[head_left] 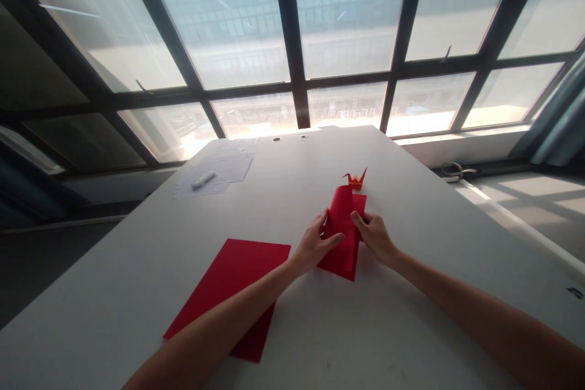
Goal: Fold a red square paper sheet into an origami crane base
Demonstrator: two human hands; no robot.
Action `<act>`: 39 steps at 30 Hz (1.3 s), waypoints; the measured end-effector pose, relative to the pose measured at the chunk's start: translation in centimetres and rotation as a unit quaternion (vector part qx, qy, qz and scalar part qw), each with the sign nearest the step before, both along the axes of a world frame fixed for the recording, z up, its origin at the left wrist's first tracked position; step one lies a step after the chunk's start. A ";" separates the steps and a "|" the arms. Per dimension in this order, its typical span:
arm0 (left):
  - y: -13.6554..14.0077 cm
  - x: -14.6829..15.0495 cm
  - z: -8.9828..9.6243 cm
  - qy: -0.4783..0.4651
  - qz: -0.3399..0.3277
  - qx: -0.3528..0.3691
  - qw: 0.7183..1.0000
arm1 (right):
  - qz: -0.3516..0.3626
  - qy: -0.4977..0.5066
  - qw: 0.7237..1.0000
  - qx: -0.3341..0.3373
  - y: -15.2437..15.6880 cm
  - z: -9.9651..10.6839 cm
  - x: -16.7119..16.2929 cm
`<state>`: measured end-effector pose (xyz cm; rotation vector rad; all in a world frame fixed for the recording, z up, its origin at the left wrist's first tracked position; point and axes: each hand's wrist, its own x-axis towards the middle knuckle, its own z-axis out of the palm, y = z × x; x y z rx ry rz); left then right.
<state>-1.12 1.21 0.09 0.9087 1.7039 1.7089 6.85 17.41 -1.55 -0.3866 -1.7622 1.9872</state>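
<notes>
Red curled paper sheet [340, 213], clasped thumb-to-fingers by bare left hand [317, 239] and bare right hand [372, 234], nearer right edge of white bench [411, 335] than left; loosened thumb could let curled layer slip, skewing fold

Some fingers of left hand [313, 246] and right hand [375, 237] hidden behind folded red paper [340, 213]. Left forearm [237, 320] masks part of flat red sheet [228, 271]; it and right forearm [457, 297] cropped by frame, as is desk [329, 329]. Marks on white papers [223, 166] unreadable; building [242, 3] outdoors hazy.
</notes>
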 end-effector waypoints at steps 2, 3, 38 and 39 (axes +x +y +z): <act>-0.1 0.2 0.1 -0.048 -0.034 0.010 0.998 | -0.003 0.007 1.000 0.013 0.1 -0.3 -0.2; -0.1 0.3 0.1 -0.063 -0.050 0.017 0.997 | -0.005 0.010 1.000 0.019 0.1 -0.4 -0.3; -0.6 -0.9 -0.2 0.305 0.050 0.126 0.942 | -0.034 0.124 0.917 0.377 1.9 0.7 0.3; -0.6 -1.0 -0.1 0.307 0.067 0.122 0.941 | -0.041 0.130 0.906 0.402 2.1 0.7 0.3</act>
